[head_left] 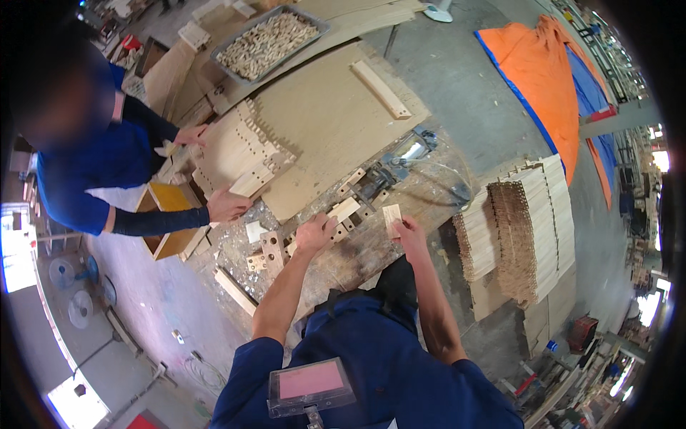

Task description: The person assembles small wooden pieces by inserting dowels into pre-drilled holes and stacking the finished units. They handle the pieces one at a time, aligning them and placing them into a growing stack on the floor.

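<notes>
My right hand (409, 234) pinches a small flat wooden piece (392, 219) over the workbench, just right of a metal clamp. My left hand (316, 234) is closed at the end of a pale wooden block (346, 209), which lies among drilled wooden blocks in front of the clamp (370, 184). The fingertips of the left hand are partly hidden. A drilled wooden block (271, 252) rests left of my left forearm. Across the bench, a co-worker's hands (227, 206) touch a wooden panel (239, 154) with notched edges.
A tray of small wooden pieces (269, 41) stands at the back. One long wooden bar (380, 89) lies on the brown board (336, 114). Stacked notched panels (525, 229) stand to the right, near an orange tarp (532, 71). A hose (457, 168) curves beside the clamp.
</notes>
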Available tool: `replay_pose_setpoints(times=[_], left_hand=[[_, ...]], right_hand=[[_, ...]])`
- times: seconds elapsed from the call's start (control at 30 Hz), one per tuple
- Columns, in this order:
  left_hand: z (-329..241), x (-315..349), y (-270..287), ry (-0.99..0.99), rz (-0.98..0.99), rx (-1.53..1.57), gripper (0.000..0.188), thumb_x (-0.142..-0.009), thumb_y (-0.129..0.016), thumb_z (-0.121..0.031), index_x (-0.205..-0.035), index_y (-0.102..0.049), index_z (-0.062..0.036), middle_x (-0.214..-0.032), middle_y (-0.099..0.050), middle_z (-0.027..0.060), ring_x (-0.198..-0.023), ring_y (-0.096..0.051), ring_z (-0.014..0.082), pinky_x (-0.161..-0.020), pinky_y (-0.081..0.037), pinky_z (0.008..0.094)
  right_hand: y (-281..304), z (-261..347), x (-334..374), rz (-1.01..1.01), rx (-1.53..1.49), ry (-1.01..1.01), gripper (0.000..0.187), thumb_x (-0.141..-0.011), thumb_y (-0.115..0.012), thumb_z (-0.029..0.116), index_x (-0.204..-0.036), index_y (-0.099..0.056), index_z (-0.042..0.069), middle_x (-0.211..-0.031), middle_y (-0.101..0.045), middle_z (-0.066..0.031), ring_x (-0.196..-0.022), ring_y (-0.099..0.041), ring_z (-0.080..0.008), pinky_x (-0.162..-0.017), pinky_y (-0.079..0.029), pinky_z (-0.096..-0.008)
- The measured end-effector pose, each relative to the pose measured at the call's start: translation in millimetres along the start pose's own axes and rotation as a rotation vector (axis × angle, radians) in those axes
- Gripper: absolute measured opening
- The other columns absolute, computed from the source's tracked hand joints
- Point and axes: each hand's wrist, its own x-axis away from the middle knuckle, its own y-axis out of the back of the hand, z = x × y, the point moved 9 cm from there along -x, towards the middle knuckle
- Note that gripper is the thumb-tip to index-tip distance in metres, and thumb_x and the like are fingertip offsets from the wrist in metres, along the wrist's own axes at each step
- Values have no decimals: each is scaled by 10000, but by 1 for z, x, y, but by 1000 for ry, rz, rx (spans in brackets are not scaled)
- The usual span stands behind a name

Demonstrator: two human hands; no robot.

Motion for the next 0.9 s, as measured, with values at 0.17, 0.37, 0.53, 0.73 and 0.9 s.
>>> replay_pose_setpoints(times=[0.17,0.37,0.53,0.73,0.9], left_hand=[[-43,0,22,-184,-64,74,396,-931,-565,-441,-795,-584,-70,-756,-656,167,-680,-658,353,-591,-520,453],[-75,-7,26,-248,-82,84,377,-912,-605,-401,-724,-588,-74,-690,-631,146,-591,-618,344,-529,-488,440],[-92,-21,18,-253,-59,98,366,-926,-608,-393,-782,-627,-57,-701,-637,143,-592,-623,337,-538,-494,427],[-104,-51,9,-113,129,186,347,-941,-611,-374,-904,-667,-33,-742,-655,150,-687,-664,328,-594,-514,413],[-101,-96,13,-36,41,291,320,-954,-597,-314,-1057,-676,-21,-801,-662,166,-728,-676,248,-658,-520,369]], right_hand=[[-4,25,-17,-2,78,5,258,-943,-622,176,-1164,-666,50,-928,-661,-26,-781,-618,-118,-653,-525,-289],[1,36,-29,120,-24,60,278,-946,-637,193,-1182,-668,50,-915,-661,-18,-752,-605,-108,-622,-523,-297],[3,40,-42,178,-66,-11,290,-950,-633,198,-1199,-664,52,-914,-664,-3,-759,-600,-93,-646,-519,-293],[9,61,-65,250,24,7,304,-959,-622,209,-1219,-657,55,-932,-674,-2,-792,-602,-83,-661,-505,-283],[18,91,-92,290,-157,-13,341,-968,-608,186,-1275,-621,38,-1036,-678,-18,-860,-629,-96,-737,-536,-298]])
